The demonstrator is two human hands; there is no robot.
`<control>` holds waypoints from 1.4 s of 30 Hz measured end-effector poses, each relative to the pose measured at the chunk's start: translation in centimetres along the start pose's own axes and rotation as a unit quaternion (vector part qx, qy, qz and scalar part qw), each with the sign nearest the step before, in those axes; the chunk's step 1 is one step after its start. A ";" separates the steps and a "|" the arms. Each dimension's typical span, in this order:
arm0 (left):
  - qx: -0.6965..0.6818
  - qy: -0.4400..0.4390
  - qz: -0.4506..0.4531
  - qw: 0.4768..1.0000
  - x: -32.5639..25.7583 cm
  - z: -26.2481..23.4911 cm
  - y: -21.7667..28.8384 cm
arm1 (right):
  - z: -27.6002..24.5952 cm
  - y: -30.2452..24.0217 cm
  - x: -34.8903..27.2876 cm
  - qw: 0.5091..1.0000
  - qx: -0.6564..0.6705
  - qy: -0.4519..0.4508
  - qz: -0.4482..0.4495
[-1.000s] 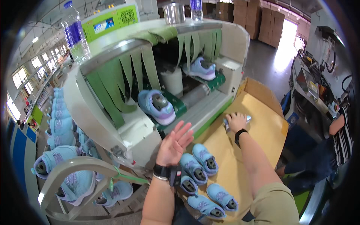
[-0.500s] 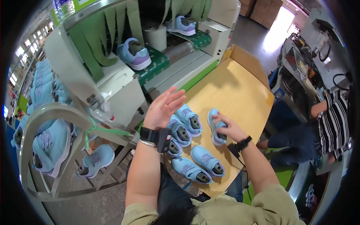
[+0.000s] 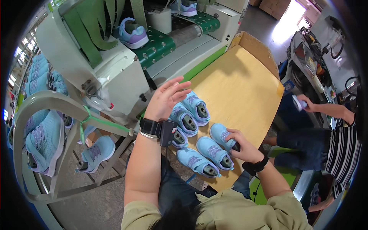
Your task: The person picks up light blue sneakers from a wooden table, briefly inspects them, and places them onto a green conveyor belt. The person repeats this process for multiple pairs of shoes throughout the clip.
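Gripping the rightmost blue shoe near the tabletop's front edge, the right hand is closed on it; the left hand hovers open-palmed. Six blue shoes sit clustered there; bare board stretches beyond.

The right hand covers the heel of one blue shoe, so its grip there cannot be judged. The left hand and its wrist hide part of another shoe. The shoe at the top is cut off by the frame's edge.
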State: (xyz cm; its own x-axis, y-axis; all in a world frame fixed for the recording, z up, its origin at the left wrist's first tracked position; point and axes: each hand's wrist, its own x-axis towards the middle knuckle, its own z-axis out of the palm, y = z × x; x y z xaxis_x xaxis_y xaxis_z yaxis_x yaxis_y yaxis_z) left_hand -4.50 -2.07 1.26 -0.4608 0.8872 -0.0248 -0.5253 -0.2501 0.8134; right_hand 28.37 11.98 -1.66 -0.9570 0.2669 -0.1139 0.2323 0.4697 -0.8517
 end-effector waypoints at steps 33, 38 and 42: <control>0.003 0.027 -0.039 0.999 0.8 0.7 0.2 | -13.2 10.0 22.5 0.772 -0.416 0.423 0.227; -0.005 0.003 -0.036 0.999 1.1 1.2 -0.2 | -18.6 18.7 14.2 0.819 -0.062 0.543 0.174; -0.035 -0.003 -0.036 0.999 1.3 1.0 -0.6 | -16.8 17.1 7.8 0.879 0.082 0.438 0.169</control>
State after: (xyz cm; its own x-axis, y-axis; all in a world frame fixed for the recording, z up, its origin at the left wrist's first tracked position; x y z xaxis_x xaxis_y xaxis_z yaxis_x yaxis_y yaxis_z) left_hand -4.04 -0.32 1.33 -0.4160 0.9060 -0.0778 -0.6061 -0.2125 0.7664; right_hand 27.78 36.22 -8.58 -0.3197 0.9475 0.0018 0.3817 0.1306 -0.9150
